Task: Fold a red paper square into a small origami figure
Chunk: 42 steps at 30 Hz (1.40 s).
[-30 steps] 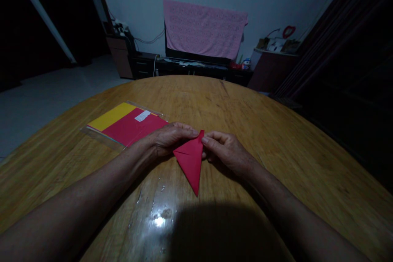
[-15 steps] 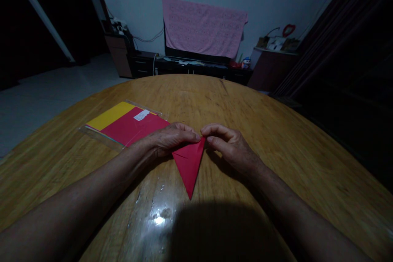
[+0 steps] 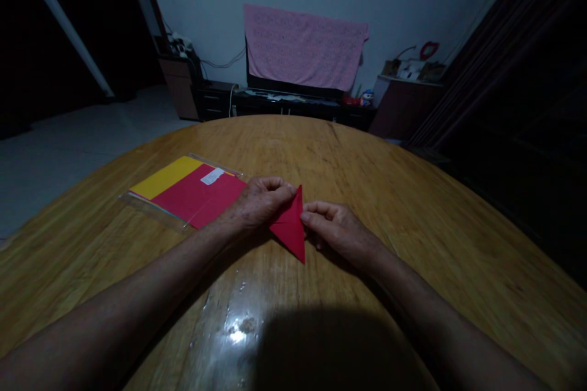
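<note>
I hold the folded red paper between my hands: my left hand curls and pinches its left edge, while my right hand rests its closed fingers against the right edge.

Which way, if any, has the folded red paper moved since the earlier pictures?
Yes: the folded red paper sits farther from the person, judged against the coloured paper packet.

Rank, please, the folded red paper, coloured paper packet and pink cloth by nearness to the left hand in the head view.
1. Folded red paper: touching, right of the left hand.
2. Coloured paper packet: leftward, on the table.
3. Pink cloth: far ahead, beyond it.
</note>
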### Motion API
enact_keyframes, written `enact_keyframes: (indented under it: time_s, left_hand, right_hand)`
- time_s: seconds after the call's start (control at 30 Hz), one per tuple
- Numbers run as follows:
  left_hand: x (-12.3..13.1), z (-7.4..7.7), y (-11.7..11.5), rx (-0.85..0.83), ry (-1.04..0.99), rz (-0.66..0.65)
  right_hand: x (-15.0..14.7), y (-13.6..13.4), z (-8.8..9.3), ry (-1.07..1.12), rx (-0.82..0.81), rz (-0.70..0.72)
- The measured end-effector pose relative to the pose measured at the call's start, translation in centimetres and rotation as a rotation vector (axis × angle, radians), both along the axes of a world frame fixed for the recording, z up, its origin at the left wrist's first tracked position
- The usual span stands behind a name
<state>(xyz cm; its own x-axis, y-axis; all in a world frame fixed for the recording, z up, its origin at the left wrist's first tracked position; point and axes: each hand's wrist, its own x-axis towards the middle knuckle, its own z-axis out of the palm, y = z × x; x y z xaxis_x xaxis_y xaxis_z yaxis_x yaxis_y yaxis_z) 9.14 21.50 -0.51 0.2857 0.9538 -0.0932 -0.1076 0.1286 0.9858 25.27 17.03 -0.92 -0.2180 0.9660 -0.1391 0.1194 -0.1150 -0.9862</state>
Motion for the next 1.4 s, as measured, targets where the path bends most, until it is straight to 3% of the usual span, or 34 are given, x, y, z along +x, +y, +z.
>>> enact_keyframes:
  time_s: [0.47, 0.67, 1.4]
  left_hand:
    - [-0.1, 1.2, -0.4, -0.052, -0.023, -0.087]
    - [0.0, 1.1, -0.5, -0.106, -0.116, -0.116]
    - [-0.3, 0.1, 0.0, -0.076, -0.039, -0.125]
  right_hand:
    - [0.7, 0.1, -0.4, 0.031, 0.026, 0.11]
    - [0.7, 0.1, -0.7, 0.022, 0.021, 0.107]
    - [0.5, 0.0, -0.3, 0.011, -0.005, 0.104]
